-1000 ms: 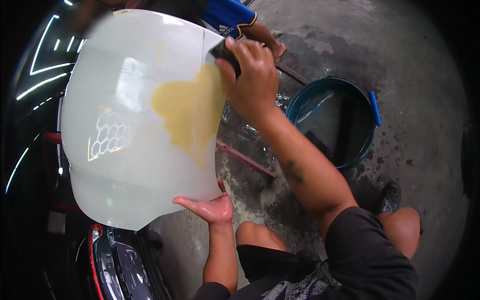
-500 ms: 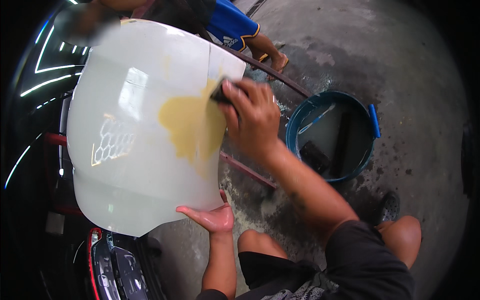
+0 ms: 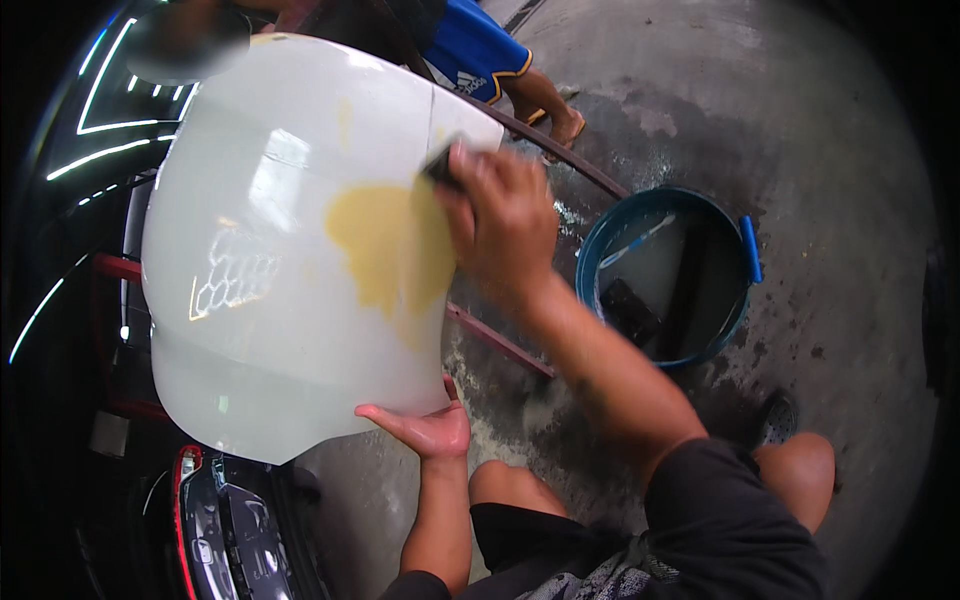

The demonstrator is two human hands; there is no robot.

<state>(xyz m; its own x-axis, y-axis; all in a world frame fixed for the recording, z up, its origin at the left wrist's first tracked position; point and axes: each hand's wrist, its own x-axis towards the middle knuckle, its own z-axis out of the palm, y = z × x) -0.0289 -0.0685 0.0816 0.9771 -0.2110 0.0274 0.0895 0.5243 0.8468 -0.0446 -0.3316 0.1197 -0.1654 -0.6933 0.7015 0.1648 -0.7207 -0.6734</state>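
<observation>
A large white car body panel (image 3: 250,370) with a dull yellow filler patch (image 3: 385,240) lies tilted before me. My right hand (image 3: 505,220) is closed around a small dark sanding block (image 3: 438,167), pressed on the panel just above the patch, near its right edge. Motion blurs the hand and block a little. At the near edge my left hand (image 3: 430,425) grips the panel, thumb along the rim and most fingers hidden beneath. Its palm looks wet.
Right of the panel stands a blue-green bucket (image 3: 590,270) of cloudy water, with dark pieces and a blue-and-white stick inside. Reddish metal bars (image 3: 500,342) of a stand show under the panel. Beyond, a person in blue shorts (image 3: 480,50) stands. A dark car part (image 3: 235,520) lies lower left.
The view has shifted slightly, so the panel sits a little further right and higher. My right hand keeps the block near the patch's upper edge; my left hand stays at the rim.
</observation>
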